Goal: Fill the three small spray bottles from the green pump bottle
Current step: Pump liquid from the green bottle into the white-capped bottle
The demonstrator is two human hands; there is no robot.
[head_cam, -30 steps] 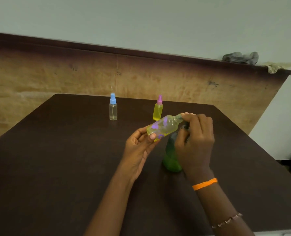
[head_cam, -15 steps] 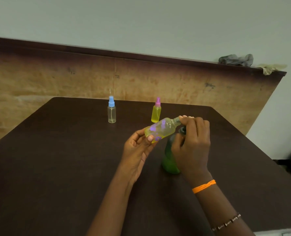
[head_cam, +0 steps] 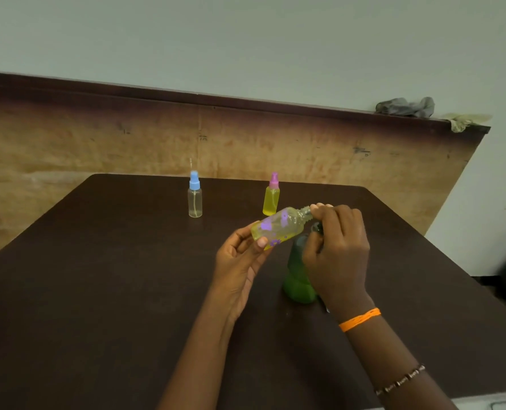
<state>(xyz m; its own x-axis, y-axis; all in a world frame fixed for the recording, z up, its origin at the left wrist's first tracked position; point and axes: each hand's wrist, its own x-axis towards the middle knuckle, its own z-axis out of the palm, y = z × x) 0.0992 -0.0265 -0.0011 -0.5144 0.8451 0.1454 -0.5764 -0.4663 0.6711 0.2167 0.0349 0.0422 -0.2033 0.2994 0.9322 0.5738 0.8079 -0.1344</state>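
My left hand (head_cam: 240,258) holds a small clear bottle with purple flowers (head_cam: 278,227), tilted with its open threaded neck pointing right; it holds yellowish liquid. My right hand (head_cam: 339,250) is curled over the pump head of the green pump bottle (head_cam: 297,276), its fingertips at the small bottle's neck. The pump head is mostly hidden under that hand. A blue-capped spray bottle (head_cam: 195,196), nearly clear, stands at the far left of the table. To its right stands a pink-capped spray bottle (head_cam: 271,196) filled with yellow liquid.
All of this is on a dark brown table (head_cam: 98,291) against a wooden wall panel (head_cam: 98,143). Crumpled cloths (head_cam: 407,107) lie on the panel's ledge at the upper right. A dark object sits on the floor at the far right.
Both hands and the tilted flowered bottle stay at the pump. The view has shifted slightly; nothing else has visibly moved.
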